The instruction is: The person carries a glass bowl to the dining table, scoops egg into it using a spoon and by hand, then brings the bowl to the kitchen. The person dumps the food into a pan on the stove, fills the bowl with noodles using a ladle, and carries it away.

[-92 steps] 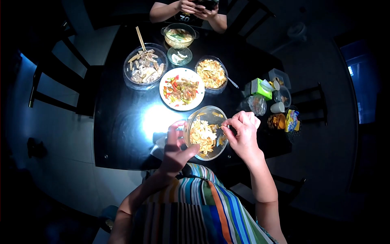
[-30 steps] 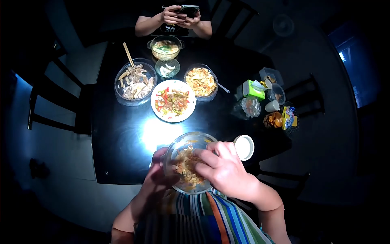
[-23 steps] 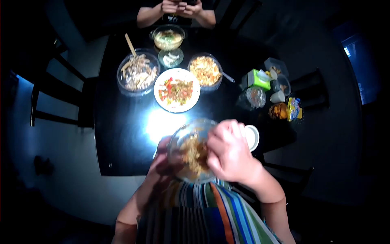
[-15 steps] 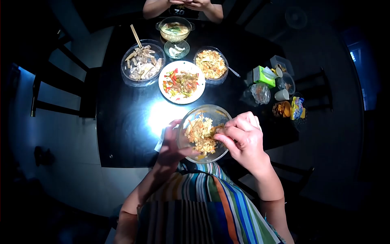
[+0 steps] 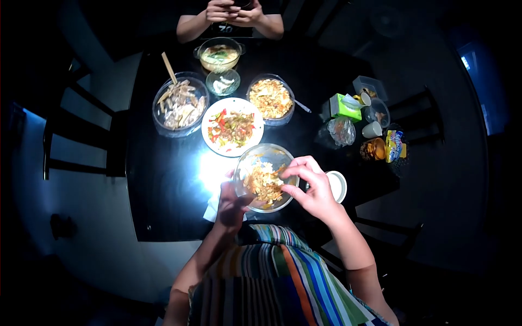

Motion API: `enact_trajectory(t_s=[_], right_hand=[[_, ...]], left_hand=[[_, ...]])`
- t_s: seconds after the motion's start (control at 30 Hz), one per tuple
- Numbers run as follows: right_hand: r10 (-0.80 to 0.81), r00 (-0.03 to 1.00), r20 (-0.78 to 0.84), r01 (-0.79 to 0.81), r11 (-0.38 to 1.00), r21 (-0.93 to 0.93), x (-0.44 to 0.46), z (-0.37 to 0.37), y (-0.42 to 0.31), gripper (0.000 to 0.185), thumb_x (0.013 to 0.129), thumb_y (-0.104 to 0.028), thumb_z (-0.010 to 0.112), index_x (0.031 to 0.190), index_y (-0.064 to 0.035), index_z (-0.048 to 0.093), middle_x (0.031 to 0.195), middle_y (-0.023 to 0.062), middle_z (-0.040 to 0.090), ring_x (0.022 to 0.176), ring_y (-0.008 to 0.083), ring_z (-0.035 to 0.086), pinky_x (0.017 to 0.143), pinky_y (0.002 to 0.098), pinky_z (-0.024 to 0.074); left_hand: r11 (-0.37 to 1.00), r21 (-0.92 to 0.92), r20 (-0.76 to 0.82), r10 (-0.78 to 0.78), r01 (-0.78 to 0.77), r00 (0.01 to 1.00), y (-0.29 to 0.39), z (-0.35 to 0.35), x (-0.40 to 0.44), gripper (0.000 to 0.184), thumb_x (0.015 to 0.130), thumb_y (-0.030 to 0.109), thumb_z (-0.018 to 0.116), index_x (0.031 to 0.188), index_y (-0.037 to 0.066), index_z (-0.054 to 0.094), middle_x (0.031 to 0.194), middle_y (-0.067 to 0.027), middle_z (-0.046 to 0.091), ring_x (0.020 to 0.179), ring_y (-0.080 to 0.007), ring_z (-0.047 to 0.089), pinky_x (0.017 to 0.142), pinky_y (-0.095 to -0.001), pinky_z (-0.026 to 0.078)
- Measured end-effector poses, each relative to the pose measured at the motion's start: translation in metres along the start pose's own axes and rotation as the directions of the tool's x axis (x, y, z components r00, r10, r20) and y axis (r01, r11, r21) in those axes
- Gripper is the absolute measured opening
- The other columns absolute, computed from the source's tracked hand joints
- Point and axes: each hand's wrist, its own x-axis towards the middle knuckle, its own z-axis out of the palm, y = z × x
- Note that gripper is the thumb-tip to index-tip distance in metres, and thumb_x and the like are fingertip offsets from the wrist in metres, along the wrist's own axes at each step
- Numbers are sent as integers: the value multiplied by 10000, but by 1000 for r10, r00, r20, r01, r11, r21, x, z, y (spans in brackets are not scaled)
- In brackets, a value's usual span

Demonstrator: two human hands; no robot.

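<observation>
A clear glass bowl (image 5: 266, 204) with yellow-orange food (image 5: 263, 182) inside is held near the table's front edge. My left hand (image 5: 232, 198) grips its left side, with the thumb at the rim. Over the bowl's right side is my right hand (image 5: 307, 182), its thumb and fingertips apart at the food; no utensil shows between them. Beyond the bowl stands a white plate (image 5: 232, 127) of meat and peppers. A white bowl (image 5: 336, 186) is partly hidden behind my right hand.
Farther back are a bowl of pale meat (image 5: 182, 106) with chopsticks, a bowl of orange-yellow food (image 5: 270, 98), a small glass dish (image 5: 223, 82) and a soup pot (image 5: 219, 56). On the right are a tissue box (image 5: 346, 107) and a cup (image 5: 372, 129). Another person (image 5: 231, 24) holds a phone.
My right hand's thumb and fingers have parted over the food. The view has shifted, so the dishes appear lower and farther left, and the white bowl shows again beside my right hand.
</observation>
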Motion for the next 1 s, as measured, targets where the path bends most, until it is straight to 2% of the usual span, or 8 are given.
enact_trajectory(t_s=[0.1, 0.17, 0.3, 0.53, 0.63, 0.8, 0.9, 1.0], right_hand=[[412, 907, -83, -329, 819, 470, -3, -4, 44, 224, 768, -54, 635, 984, -27, 582, 808, -15, 536, 700, 51, 465, 650, 173, 384], [577, 809, -113, -389, 669, 633, 6, -10, 94, 290, 799, -35, 599, 1079, -30, 526, 781, -15, 536, 619, 50, 455, 590, 168, 384], [805, 584, 107, -388, 160, 908, 30, -18, 200, 498, 819, -52, 574, 1253, -45, 330, 811, 56, 567, 548, 89, 479, 440, 208, 384], [877, 478, 45, -229, 75, 971, 99, 4, 304, 494, 842, -114, 584, 1266, -96, 331, 819, 55, 578, 537, 98, 478, 419, 213, 387], [857, 509, -77, -227, 220, 949, 115, 11, 317, 298, 882, -151, 535, 1160, -61, 476, 786, 25, 556, 525, 71, 439, 423, 193, 363], [689, 677, -259, -296, 577, 761, 139, 14, 332, 236, 930, -198, 454, 1052, -35, 573, 726, 1, 539, 514, 34, 398, 444, 172, 330], [330, 850, -410, -212, 928, 307, 137, 3, 322, 209, 906, -149, 474, 997, -16, 607, 736, 42, 557, 562, 83, 478, 512, 210, 387], [3, 947, -322, -14, 999, -33, 126, -22, 285, 163, 848, -13, 492, 964, -7, 607, 770, 111, 560, 656, 193, 558, 597, 252, 443]], left_hand=[[998, 61, -98, -17, 23, 995, -5, 4, 6, 707, 695, -42, 523, 1308, 74, 191, 1242, -156, 388, 1149, -271, 431, 910, -390, 441], [999, 53, -127, 16, -10, 992, -6, 8, 10, 673, 703, -76, 448, 1312, 73, 204, 1257, -151, 378, 1184, -268, 397, 997, -395, 349], [999, 32, -104, 9, -6, 994, 0, 26, 12, 610, 753, -1, 435, 1316, 71, 210, 1261, -154, 378, 1152, -260, 437, 911, -351, 431], [999, -13, -257, 30, -34, 966, -13, 31, 29, 629, 752, -22, 421, 1331, 113, 215, 1269, -158, 357, 1116, -258, 443, 899, -366, 446], [996, 90, -368, 46, -14, 929, -19, 32, 35, 673, 717, 31, 424, 1348, 112, 206, 1296, -182, 367, 1182, -362, 401, 840, -451, 498], [1000, 2, -365, 22, -23, 931, -25, 39, 49, 630, 739, -34, 426, 1320, 111, 231, 1271, -167, 360, 1104, -283, 461, 826, -383, 509], [1000, 5, -386, 22, -22, 922, -32, 39, 56, 626, 739, -39, 434, 1314, 111, 237, 1263, -165, 368, 1096, -284, 470, 813, -402, 520], [1000, 4, -379, 10, -9, 925, -30, 47, 62, 622, 743, -46, 441, 1310, 112, 240, 1251, -161, 378, 1097, -278, 471, 801, -410, 528]])
